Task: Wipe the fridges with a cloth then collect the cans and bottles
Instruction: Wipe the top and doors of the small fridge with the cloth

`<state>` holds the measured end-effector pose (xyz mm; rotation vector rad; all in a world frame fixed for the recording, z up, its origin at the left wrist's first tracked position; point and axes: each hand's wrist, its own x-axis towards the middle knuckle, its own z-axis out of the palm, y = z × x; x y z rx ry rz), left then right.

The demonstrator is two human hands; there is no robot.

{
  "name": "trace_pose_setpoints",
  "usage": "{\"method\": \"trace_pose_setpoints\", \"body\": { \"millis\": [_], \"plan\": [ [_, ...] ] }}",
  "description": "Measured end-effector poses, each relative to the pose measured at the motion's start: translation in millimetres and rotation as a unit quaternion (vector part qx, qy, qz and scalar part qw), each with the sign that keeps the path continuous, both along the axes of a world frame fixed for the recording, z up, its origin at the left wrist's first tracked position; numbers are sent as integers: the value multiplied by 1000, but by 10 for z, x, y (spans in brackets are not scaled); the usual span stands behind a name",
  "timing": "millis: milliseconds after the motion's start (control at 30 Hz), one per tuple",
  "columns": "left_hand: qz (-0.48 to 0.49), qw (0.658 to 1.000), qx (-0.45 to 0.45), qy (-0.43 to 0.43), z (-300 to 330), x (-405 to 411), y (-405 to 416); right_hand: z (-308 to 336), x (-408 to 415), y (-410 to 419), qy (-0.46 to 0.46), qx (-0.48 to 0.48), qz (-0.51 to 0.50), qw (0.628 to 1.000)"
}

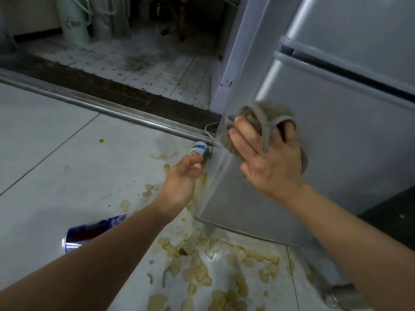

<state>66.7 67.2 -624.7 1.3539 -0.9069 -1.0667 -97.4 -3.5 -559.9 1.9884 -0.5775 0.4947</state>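
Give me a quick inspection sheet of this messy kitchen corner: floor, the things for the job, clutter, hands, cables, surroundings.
Surface: pale tiled floor, stained with yellowish spill beside the fridge.
Job's things: silver fridge; grey cloth pressed on its door; small green-and-white can at the fridge's corner; blue can lying on its side.
Clutter: scattered crisp-like food scraps across the floor.
Hands: right hand holds the cloth against the fridge; left hand closing on the small can.
Cables: thin pale cord by the fridge's edge.
Surroundings: metal door threshold; a darker room with a dirty patterned floor beyond.
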Motion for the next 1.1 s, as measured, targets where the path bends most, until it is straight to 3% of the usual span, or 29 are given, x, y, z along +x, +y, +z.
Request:
{"method": "trace_pose_setpoints", "body": {
  "millis": [233,400,467,533,667,833,900,1100],
  "plan": [
    [31,999,18,-34,-242,39,-69,-898,100,-9,121,42,17,992],
    [53,997,21,-46,-232,58,-37,-1178,88,99,309,103,-80,942],
    [54,997,11,-57,-176,43,7,-1205,16,112,341,119,-82,929],
    [53,997,-6,-62,-94,-2,54,-1060,-106,96,309,123,-76,940],
    [60,996,-24,-67,46,-142,54,-391,-450,-32,80,50,39,995],
    [28,995,-29,-96,81,-456,-97,-179,-733,-164,-111,14,76,991],
    [37,986,-37,-156,27,-542,-150,-451,-765,-157,-102,23,66,992],
    [117,957,-43,-263,-65,-654,-178,-1142,-1150,81,112,116,39,986]
  ]
}}
